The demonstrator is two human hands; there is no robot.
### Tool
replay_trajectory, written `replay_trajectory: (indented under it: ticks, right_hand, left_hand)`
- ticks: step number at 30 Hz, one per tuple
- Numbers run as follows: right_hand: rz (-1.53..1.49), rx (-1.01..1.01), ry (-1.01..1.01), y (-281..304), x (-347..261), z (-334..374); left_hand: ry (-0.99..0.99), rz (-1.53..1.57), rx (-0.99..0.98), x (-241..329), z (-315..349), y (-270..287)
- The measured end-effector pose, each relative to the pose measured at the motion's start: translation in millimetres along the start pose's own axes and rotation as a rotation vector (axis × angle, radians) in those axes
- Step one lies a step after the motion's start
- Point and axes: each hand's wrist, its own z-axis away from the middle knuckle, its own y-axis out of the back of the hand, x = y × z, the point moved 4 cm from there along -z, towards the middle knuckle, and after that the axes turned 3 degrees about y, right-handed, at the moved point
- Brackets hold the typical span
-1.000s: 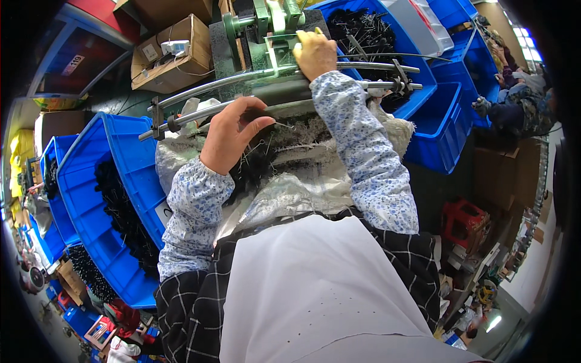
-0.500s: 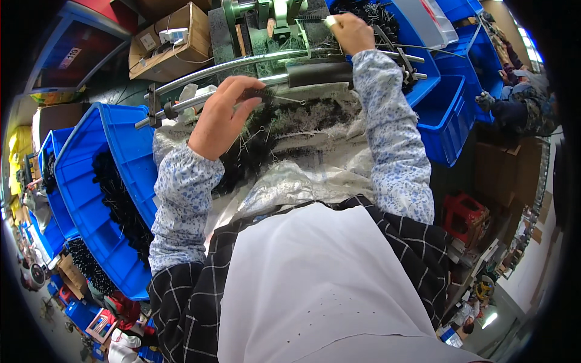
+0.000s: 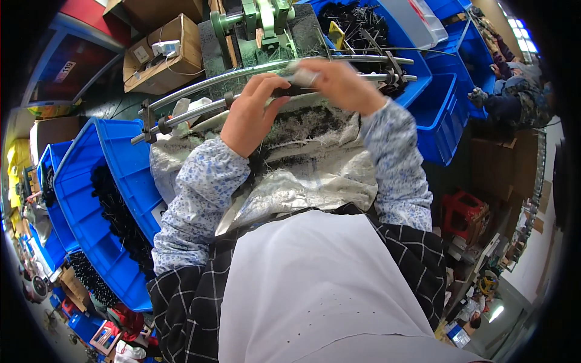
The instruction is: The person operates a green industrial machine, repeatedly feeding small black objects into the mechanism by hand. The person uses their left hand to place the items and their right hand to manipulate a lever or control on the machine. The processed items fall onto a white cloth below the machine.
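Note:
My left hand is curled at the front metal rail, thumb and fingers bent around something dark that I cannot make out. Close by on the right, my right hand is smeared by motion over the rail's dark sleeve. A pale wrap shows at its fingertips; whether it holds anything is hidden by the blur. Beyond both hands stands a green machine on a dark, dusty base. A whitish woven sheet lies below the rails, strewn with black bristle debris.
Blue bins with black bristly pieces stand at the left. Another blue bin at the back right holds black wire-stemmed pieces. A cardboard box sits back left, a red stool at the right. Another person is far right.
My right hand has come from the machine's right side toward me and left, near my left hand. My left hand has shifted slightly right. The black brush at each hand earlier no longer shows clearly.

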Motion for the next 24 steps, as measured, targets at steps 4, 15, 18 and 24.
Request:
replay_trajectory:
  ticks: [4, 15, 18, 24]
  right_hand:
    - [-0.252, 0.049, 0.076, -20.8, -3.3, 0.2]
    - [0.643, 0.576, -0.019, -3.5, 74.3, -79.9]
    - [0.624, 0.576, -0.007, -3.8, 75.5, -82.1]
    - [0.597, 0.612, 0.001, -5.9, 77.3, -81.2]
  left_hand:
    - [0.034, -0.053, 0.080, 2.1, 3.5, 5.1]
    - [0.302, -0.822, -0.623, -69.4, 42.7, -53.1]
    - [0.331, -0.830, -0.746, -84.7, 40.5, -59.1]
    - [0.313, -0.702, -0.610, -77.9, 39.0, -49.0]
